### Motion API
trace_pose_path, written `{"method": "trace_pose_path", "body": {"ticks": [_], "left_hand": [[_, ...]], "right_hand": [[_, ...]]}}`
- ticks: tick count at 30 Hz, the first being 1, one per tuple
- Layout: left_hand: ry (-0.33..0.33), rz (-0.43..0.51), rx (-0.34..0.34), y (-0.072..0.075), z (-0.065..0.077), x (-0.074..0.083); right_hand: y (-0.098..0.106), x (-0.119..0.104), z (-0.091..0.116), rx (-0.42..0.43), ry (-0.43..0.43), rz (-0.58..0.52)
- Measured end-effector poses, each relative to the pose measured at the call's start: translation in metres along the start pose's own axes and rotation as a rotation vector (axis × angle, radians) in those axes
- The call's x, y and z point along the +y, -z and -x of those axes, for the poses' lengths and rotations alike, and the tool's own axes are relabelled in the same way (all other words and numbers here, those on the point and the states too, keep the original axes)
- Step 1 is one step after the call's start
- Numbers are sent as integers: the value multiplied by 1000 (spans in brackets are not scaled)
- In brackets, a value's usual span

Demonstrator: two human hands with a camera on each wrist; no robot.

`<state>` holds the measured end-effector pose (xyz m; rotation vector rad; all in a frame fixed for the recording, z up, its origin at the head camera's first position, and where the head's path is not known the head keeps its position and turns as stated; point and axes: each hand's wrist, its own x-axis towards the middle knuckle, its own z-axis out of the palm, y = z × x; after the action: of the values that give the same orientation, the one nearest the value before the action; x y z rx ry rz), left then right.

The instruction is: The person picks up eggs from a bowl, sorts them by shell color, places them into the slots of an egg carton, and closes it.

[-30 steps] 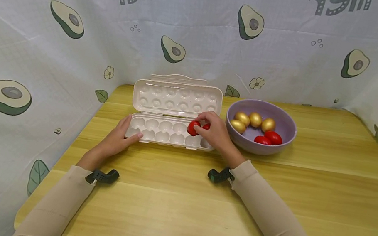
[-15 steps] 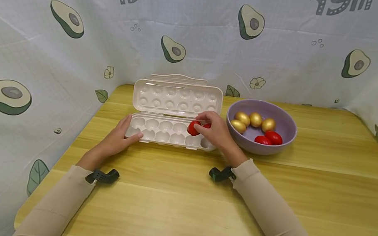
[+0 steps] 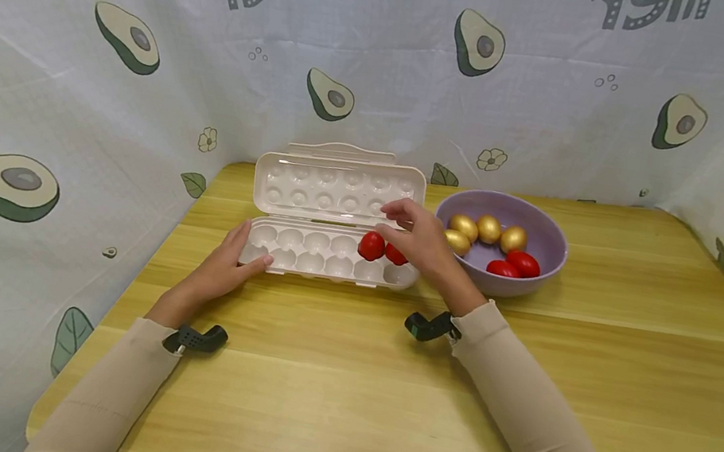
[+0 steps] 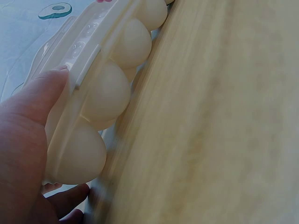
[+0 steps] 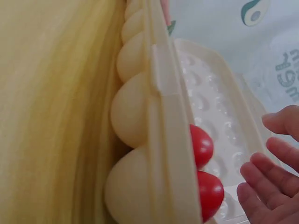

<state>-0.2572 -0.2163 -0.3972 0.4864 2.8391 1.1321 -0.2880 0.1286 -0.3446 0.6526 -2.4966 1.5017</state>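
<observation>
A cream plastic egg carton (image 3: 310,262) lies with its lid (image 3: 338,194) raised at the back. My left hand (image 3: 222,266) grips its left end, the thumb over the front rim and fingers around the end and underneath, as the left wrist view shows. Two red eggs sit in the back row at the right: one red egg (image 3: 371,246) fully visible, the other red egg (image 3: 396,255) partly under my right hand (image 3: 420,238). That hand hovers just above them with fingers parted and nothing between them. In the right wrist view both eggs (image 5: 211,193) rise above the carton rim, apart from the fingertips.
Right of the carton stands a purple bowl (image 3: 554,252) with several gold eggs (image 3: 488,230) and two red eggs (image 3: 524,265). A white avocado-print cloth (image 3: 394,46) hangs behind the wooden table (image 3: 317,396) and along its sides.
My right hand has let go of the red egg and lifted slightly up and to the right, leaving the egg in the carton. My left hand keeps its grip in the same place.
</observation>
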Motion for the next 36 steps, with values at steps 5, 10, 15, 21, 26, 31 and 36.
{"method": "trace_pose_path", "body": {"ticks": [5,10,15,21,26,31,36], "left_hand": [[-3,7,1,0,1,-1],[1,10,3,0,1,0],[-4,9,7,-1,0,0],[1,1,3,-1,0,-1],[-4,-4,5,-2,-2,-2],[-4,-1,-2,-1,-1,-1],[-4,-6,6,0,-1,-2]], "right_hand": [[8,-7,-1,21,-13,-7],[19,-22,0,55,-1,-23],[29,-26,2,79,18,-18],[37,-13,-1,106,11,-30],[44,-7,1,129,-5,-14],[51,-2,5,136,-32,40],[59,4,7,139,-58,70]]}}
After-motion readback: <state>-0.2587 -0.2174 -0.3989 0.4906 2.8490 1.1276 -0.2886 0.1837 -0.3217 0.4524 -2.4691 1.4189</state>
